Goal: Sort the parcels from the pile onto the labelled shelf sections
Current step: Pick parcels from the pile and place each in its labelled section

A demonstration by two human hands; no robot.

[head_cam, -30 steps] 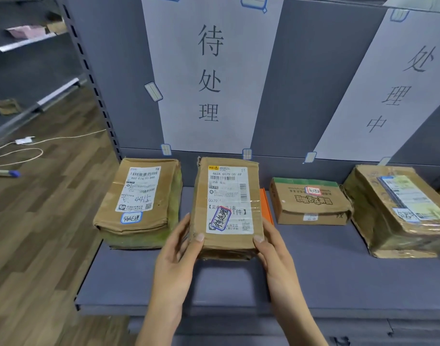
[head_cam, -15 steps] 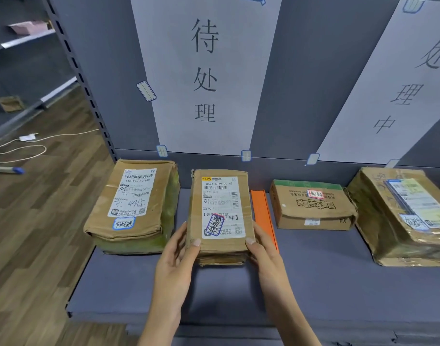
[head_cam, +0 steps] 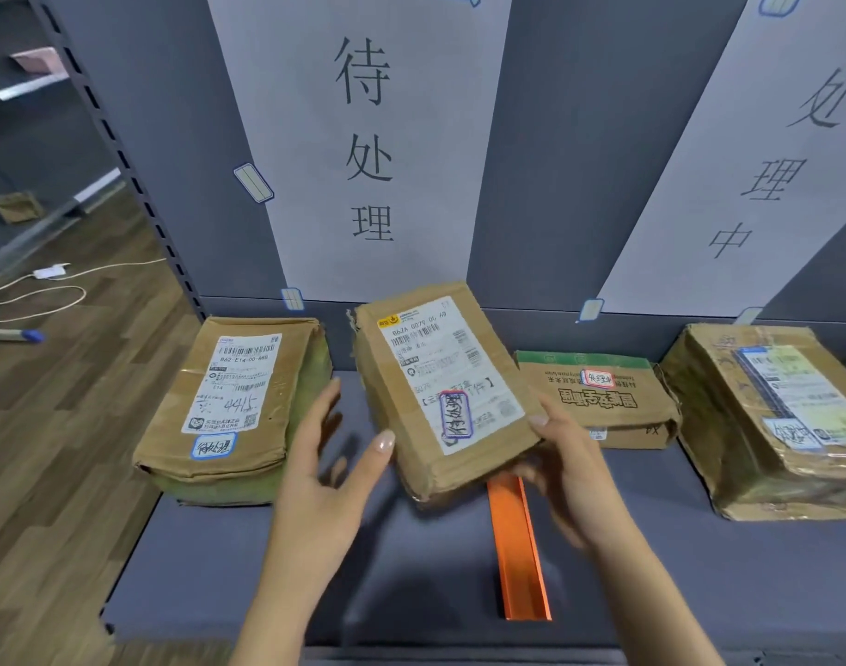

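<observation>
The right hand (head_cam: 570,468) grips the middle parcel (head_cam: 440,391) at its near right corner, with the thumb lying on the top face and the fingers curled underneath. The parcel is a flat brown cardboard one with a white shipping label and a small handwritten sticker. It is held tilted, its far end higher and turned to the left, above the grey shelf (head_cam: 219,569) and over the far end of an orange divider strip (head_cam: 517,545) that runs towards the shelf's front edge. The left hand (head_cam: 330,473) is spread with straight fingers and holds nothing. Its thumb tip is just beside the parcel's near left edge, and whether it touches cannot be told. To the left of the strip a second brown parcel (head_cam: 233,406) lies flat on the shelf, carrying a blue-edged sticker, below the white sign (head_cam: 363,137) on the back wall that reads 待处理. To the right of the strip sits a small box (head_cam: 599,401) with a green far edge and a red-edged sticker, and beside it a bigger taped parcel (head_cam: 771,420), both under the other sign (head_cam: 771,175), which reads 处理中. A white cable (head_cam: 51,290) lies on the wooden floor (head_cam: 51,425) at the left.
</observation>
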